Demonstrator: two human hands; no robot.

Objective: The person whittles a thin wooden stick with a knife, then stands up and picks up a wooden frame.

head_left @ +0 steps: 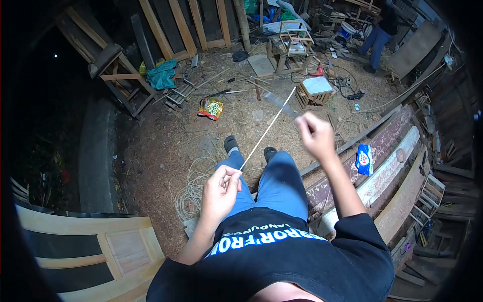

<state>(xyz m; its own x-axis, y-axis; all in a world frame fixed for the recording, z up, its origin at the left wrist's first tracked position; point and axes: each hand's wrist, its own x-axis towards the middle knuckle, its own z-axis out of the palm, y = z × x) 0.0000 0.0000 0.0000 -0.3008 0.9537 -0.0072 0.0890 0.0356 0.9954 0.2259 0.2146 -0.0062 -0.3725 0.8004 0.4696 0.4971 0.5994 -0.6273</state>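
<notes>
Seated, left hand (221,189) is pinching the near end of a thin strip (266,131) slanting out over the knees (279,168), right hand (314,135) is gripping a blurred tool (282,103) beside its far part.

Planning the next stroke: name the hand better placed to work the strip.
Probably right: the right hand is up by the far half of the strip with a blurred tool; the left hand pinches its near end.

Packet (211,107) lies left of strip (266,128), crate (316,90) right.
</notes>
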